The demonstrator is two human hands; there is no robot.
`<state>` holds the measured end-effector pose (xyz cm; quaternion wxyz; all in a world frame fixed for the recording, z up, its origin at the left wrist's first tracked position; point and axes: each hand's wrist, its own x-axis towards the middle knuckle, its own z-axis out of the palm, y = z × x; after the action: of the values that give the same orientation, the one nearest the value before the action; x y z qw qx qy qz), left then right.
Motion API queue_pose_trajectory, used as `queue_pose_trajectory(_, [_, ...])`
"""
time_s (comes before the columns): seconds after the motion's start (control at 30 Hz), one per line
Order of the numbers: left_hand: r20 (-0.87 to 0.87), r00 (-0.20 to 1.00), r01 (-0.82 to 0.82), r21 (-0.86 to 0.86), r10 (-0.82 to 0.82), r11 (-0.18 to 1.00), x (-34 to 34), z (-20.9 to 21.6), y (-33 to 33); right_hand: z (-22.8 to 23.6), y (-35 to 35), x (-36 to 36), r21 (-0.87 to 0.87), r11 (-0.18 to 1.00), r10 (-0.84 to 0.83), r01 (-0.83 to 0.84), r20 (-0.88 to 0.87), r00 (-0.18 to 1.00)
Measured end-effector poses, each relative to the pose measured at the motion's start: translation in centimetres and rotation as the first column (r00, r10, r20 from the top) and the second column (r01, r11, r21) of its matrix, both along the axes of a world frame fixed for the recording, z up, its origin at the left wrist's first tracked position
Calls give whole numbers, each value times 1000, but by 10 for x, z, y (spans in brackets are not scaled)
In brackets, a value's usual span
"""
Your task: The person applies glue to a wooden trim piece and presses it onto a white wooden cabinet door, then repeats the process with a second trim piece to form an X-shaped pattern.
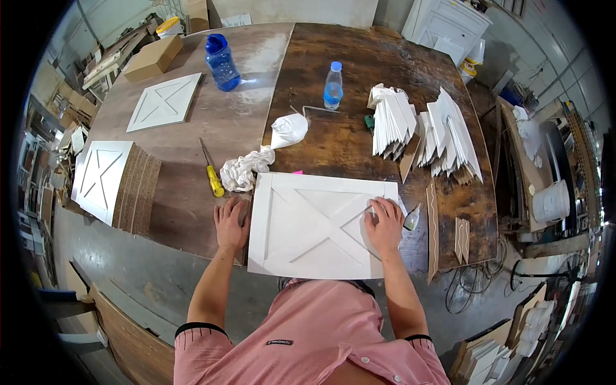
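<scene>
A white panel (308, 250) with raised X-shaped strips and a border lies in front of me, its near edge reaching past the table edge. My right hand (384, 224) rests on its right part, fingers apart over the raised strips. Just left of the panel, my left hand (231, 223) lies on the table with its fingers spread and nothing held. Above that hand are a screwdriver (214, 181) with a yellow handle and some crumpled white cloth or paper (246, 169). Close to my right hand lies a small glue bottle (412, 218).
A stack of similar panels (106, 173) stands at left, with another X panel (165, 101) behind it. Bundled white strips (449, 138) sit at right, near strips with wavy glue lines (432, 224). A blue jug (222, 64) and a water bottle (333, 86) stand farther back.
</scene>
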<state>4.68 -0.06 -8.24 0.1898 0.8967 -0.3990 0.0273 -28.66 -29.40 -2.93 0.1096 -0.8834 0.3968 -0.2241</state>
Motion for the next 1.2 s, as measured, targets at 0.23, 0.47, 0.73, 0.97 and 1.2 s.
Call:
queue_pose_trajectory(0.23, [-6, 1000, 10, -15, -10, 1000, -1, 0, 0, 1, 0, 1, -35, 999, 19, -18, 41, 999])
queue_pose_trajectory(0.47, [24, 1000, 13, 27, -13, 1000, 1, -5, -2, -2, -1, -2, -41, 999, 16, -14, 44, 999])
queue_pose_trajectory(0.73, [32, 999, 12, 16, -13, 1000, 2, -6, 0, -2, -3, -1, -30, 999, 35, -33, 52, 998])
queue_pose_trajectory(0.97, [18, 1000, 4, 13, -5, 1000, 0, -4, 1, -1, -2, 0, -47, 999, 26, -24, 41, 999])
queue_pose_trajectory(1.2, [-1, 1000, 1, 25, -1, 1000, -5, 2, -3, -3, -3, -4, -66, 997, 40, -37, 41, 998])
